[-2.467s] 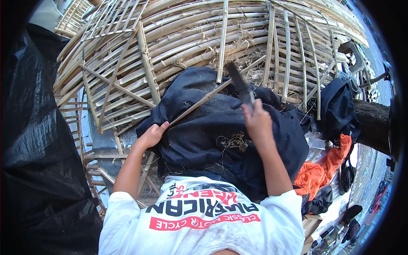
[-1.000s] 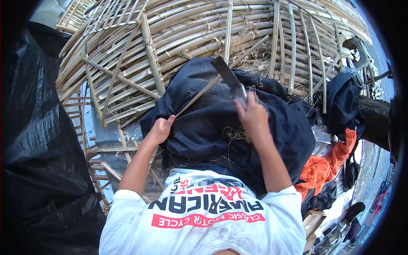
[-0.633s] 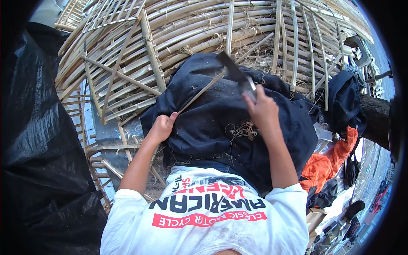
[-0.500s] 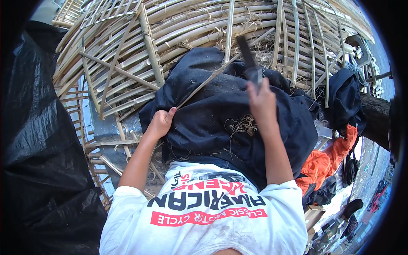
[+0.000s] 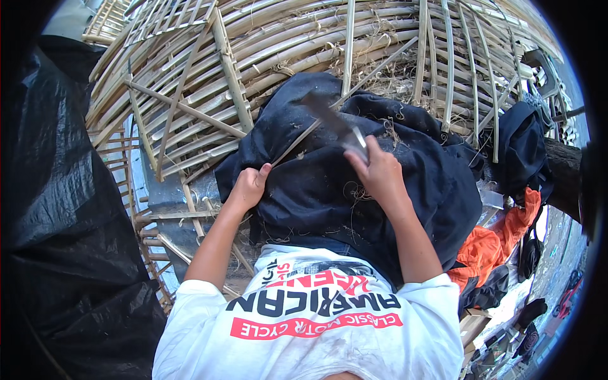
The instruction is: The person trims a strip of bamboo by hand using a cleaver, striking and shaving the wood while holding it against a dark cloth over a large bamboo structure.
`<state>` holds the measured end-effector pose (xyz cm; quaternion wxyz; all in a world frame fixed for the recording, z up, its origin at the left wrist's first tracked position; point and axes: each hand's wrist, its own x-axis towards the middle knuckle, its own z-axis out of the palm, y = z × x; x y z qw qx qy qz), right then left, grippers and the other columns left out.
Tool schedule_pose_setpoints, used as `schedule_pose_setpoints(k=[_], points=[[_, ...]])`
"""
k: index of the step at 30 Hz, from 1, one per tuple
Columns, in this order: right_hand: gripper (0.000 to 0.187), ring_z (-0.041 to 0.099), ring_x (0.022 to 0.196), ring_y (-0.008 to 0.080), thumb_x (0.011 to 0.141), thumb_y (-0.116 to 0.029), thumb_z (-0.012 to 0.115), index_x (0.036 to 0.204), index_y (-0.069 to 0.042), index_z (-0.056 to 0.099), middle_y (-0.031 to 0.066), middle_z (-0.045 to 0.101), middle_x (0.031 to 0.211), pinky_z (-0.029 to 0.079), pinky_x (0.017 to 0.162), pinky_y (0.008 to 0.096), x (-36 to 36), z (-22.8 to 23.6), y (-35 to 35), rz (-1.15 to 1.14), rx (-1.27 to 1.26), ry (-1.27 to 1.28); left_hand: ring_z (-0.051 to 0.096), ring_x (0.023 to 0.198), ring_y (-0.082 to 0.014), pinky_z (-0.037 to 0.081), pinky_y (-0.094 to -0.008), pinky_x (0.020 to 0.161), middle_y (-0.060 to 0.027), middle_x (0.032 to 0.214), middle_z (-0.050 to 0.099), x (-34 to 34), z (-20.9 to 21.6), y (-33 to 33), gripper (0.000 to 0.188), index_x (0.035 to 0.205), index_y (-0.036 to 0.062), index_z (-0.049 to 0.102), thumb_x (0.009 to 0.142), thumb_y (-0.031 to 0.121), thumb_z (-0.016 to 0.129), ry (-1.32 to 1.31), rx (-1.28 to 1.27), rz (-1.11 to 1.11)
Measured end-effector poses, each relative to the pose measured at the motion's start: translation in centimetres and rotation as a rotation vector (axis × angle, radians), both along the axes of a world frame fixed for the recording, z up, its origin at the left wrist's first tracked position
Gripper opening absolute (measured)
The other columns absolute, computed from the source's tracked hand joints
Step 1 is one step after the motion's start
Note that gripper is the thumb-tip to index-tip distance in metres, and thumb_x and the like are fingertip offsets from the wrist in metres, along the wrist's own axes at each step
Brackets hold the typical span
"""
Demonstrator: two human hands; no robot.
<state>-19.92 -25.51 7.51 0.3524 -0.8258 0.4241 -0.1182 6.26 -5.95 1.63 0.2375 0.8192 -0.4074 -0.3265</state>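
Observation:
My left hand [image 5: 250,186] is closed on the near end of a thin bamboo strip [image 5: 304,134], thumb along it. The strip slants up and right, away from me, over a dark cloth [image 5: 304,209] spread across my lap. In my right hand [image 5: 379,170] is a knife [image 5: 332,121] with a broad dark blade and a pale grip, blurred by motion. Its blade points up and left and overlaps the strip in this view; whether it touches cannot be made out. Thin curled shavings [image 5: 356,190] lie on the cloth between my hands.
Split bamboo poles and slats [image 5: 285,54] fill the far side. A black plastic sheet [image 5: 69,221] hangs at the left. Toward the right are an orange garment [image 5: 491,244], a dark log [image 5: 563,171] and assorted items on the ground.
The knife has swung left and closer to me, so its blade now overlaps the strip. My right hand has dropped slightly lower. A clump of shavings near it no longer shows in the same spot.

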Motion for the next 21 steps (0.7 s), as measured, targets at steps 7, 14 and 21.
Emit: schedule_pose_setpoints(k=[7, 14, 21], points=[[0.037, 0.065, 0.07, 0.0442, 0.09, -0.037, 0.066, 0.099, -0.004, 0.051, 0.0238, 0.066, 0.072, 0.051, 0.061, 0.0506, -0.9, -1.6, 1.1, -0.03, -0.053, -0.044, 0.051, 0.061, -0.0515, 0.043, -0.0486, 0.057, -0.0313, 0.059, 0.043, -0.7, 0.3, -0.1, 0.089, 0.061, -0.011, 0.051, 0.092, 0.072, 0.037, -0.078, 0.0, -0.057], [0.035, 0.069, 0.067, 0.0345, 0.082, -0.031, 0.076, 0.096, -0.002, 0.064, 0.0197, 0.067, 0.07, 0.051, 0.06, 0.0398, -3.7, -0.8, 1.0, -0.12, 0.124, -0.169, 0.057, 0.062, -0.0467, 0.043, -0.0489, 0.053, -0.0268, 0.058, 0.052, -2.3, 2.5, 0.4, 0.072, 0.056, -0.0039, 0.053, 0.088, 0.06, 0.059, -0.303, -0.092, 0.005], [0.028, 0.045, 0.053, 0.017, 0.087, -0.021, 0.072, 0.086, 0.001, 0.056, 0.0125, 0.054, 0.06, 0.04, 0.053, 0.0347, -6.3, 0.6, -2.7, -0.318, 0.154, -0.245, 0.061, 0.064, -0.0422, 0.046, -0.0489, 0.058, -0.0219, 0.065, 0.06, -3.1, 4.2, 1.0, 0.047, 0.068, -0.002, 0.059, 0.091, 0.039, 0.064, -0.507, -0.086, -0.099]])
